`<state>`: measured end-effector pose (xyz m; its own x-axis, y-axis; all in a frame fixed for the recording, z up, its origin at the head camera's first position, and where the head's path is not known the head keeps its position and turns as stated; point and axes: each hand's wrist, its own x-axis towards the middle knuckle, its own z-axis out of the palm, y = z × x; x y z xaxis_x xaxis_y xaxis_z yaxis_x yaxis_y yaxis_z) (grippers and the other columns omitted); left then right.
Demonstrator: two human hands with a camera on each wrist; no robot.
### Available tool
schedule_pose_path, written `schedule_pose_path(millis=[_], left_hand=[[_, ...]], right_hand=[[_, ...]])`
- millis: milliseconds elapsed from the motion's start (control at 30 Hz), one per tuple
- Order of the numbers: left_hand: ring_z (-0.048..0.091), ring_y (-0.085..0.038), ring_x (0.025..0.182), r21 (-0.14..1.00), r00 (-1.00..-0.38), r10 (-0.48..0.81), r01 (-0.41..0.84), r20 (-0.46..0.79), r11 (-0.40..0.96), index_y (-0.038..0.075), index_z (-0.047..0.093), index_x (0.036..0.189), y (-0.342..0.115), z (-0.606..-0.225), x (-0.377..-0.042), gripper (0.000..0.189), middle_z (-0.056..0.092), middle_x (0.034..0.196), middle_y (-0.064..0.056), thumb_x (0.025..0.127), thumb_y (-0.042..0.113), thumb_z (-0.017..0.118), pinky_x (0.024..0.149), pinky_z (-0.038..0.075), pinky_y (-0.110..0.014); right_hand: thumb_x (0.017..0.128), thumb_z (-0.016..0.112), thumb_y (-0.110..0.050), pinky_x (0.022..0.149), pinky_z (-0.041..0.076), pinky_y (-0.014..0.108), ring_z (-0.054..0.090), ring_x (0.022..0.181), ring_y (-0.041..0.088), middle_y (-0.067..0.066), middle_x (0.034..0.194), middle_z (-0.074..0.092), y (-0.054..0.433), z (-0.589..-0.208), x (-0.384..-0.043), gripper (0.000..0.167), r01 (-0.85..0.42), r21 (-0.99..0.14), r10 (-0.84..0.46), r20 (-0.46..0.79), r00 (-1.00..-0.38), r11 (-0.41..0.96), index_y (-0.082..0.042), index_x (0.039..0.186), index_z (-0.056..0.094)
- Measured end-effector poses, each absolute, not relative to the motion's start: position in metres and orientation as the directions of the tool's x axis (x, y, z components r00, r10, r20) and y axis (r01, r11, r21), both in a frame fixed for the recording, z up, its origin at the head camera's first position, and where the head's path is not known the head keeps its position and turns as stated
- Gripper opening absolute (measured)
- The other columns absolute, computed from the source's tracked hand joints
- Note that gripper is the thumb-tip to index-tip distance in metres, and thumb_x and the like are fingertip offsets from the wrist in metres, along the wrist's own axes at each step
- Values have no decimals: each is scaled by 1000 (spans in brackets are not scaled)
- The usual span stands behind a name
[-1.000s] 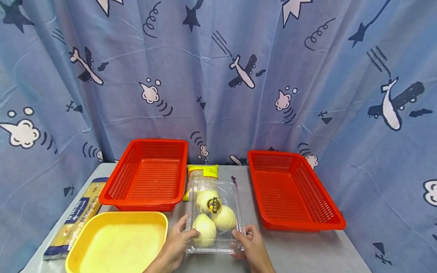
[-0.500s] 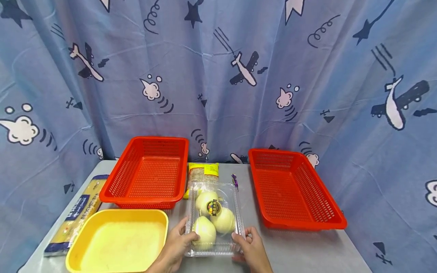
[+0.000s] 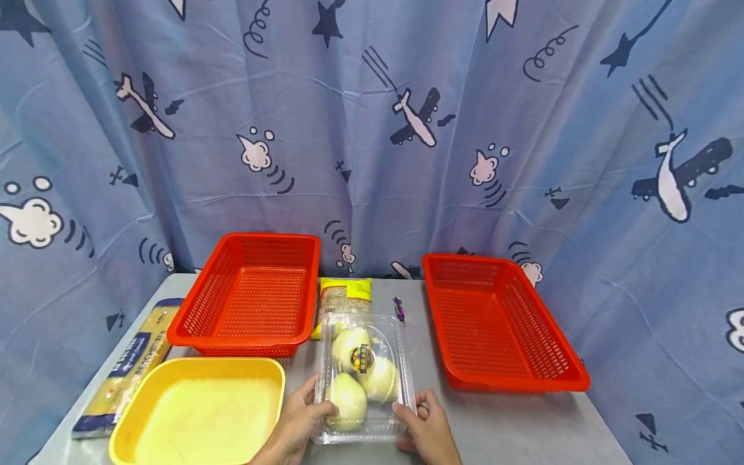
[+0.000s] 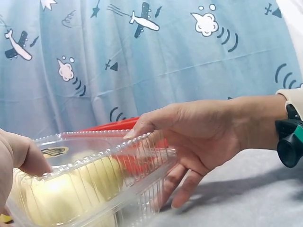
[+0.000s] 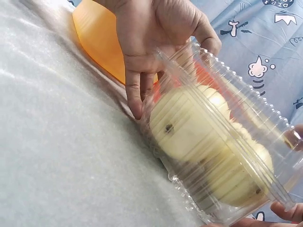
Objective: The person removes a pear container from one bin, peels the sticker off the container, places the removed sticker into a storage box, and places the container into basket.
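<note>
A clear plastic clamshell box (image 3: pixel 380 423) with a dark round sticker (image 3: pixel 361 359) holds 3 pale yellow pears (image 3: pixel 347 402). My left hand (image 3: pixel 295 416) grips its left side, thumb on top of the lid and fingers at the side wall. On the opposite side, my right hand (image 3: pixel 429 427) holds the box with its thumb over the lid's edge and the other fingers lower down. The left wrist view shows the right hand (image 4: pixel 203 135) with its lower fingers spread along the wall. In the right wrist view, the pears (image 5: pixel 187 125) show through the ribbed side.
Red mesh baskets stand at the back left (image 3: pixel 267 303) and the right (image 3: pixel 494 323). A yellow tub (image 3: pixel 203 413) sits front left, beside a long noodle-like packet (image 3: pixel 130 368). Behind the box lie a yellow-topped bag (image 3: pixel 345 297) and a small purple wrapped candy (image 3: pixel 398 309).
The box has shifted slightly toward me, with both hands keeping their hold on it. More of the yellow-topped bag shows behind it. The baskets and tub stay in place.
</note>
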<state>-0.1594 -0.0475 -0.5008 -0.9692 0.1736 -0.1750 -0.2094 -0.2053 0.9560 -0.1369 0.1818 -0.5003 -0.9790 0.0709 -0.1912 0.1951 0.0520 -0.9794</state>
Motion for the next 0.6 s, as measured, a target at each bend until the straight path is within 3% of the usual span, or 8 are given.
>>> schedule_pose_path(millis=[133,267,333,433,533,600], left_hand=[[53,-16,72,951,-965,193,-219,-177,-218,-12,11,148,-49,-503,-158,92,46,135,-30,71,-5,62,50,41,-19],[54,-19,83,954,-959,210,-231,-190,-191,-13,11,148,-49,-506,-158,92,33,142,-37,72,-4,63,55,43,-22],[54,-25,97,958,-957,212,-236,-199,-165,-13,11,148,-49,-507,-158,92,22,145,-40,73,-3,63,63,47,-28],[46,-37,116,964,-955,217,-233,-202,-129,-15,10,146,-49,-507,-159,90,18,144,-43,75,0,63,82,49,-44],[35,-44,126,968,-957,217,-222,-195,-112,-19,10,144,-48,-508,-160,88,21,141,-46,77,1,62,95,39,-58],[30,-48,129,972,-960,206,-211,-187,-102,-20,12,143,-48,-509,-160,86,21,140,-46,76,0,63,99,33,-61]], right_hand=[[88,69,-16,55,56,44,62,72,25,8,79,61,181,-501,-135,34,195,-979,85,-189,-978,65,-2,98,39],[87,69,-16,53,55,42,61,70,24,7,77,61,182,-502,-132,35,198,-977,98,-189,-977,83,-2,97,38],[86,70,-16,53,55,41,61,69,23,7,76,62,181,-502,-132,35,196,-976,106,-186,-977,92,-2,96,38],[86,70,-16,52,53,37,60,67,22,8,75,62,180,-501,-131,35,196,-974,119,-183,-976,112,-2,95,39],[86,70,-18,51,49,31,55,61,18,7,71,59,181,-502,-131,36,196,-971,127,-179,-976,136,-3,94,39],[85,71,-19,49,44,27,50,56,15,5,67,56,182,-502,-131,36,190,-969,130,-170,-977,159,-3,93,40]])
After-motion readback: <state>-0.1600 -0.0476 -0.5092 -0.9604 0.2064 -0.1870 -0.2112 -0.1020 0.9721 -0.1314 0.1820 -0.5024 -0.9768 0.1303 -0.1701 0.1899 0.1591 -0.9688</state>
